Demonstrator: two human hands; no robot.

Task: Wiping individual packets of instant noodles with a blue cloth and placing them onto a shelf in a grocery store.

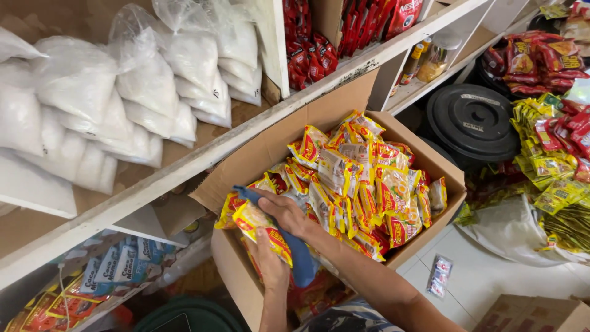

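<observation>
The left hand [270,261] grips a yellow packet [261,226], steadying it; the right hand [284,212] clasps a blue cloth [289,246] against it, over the cardboard box [258,154].

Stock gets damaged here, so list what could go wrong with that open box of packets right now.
1. The cardboard box is heaped above its rim, so yellow packets could slide out onto the floor.
2. The left hand grips one packet while the right hand presses a blue cloth on it; squeezing may crush it.
</observation>
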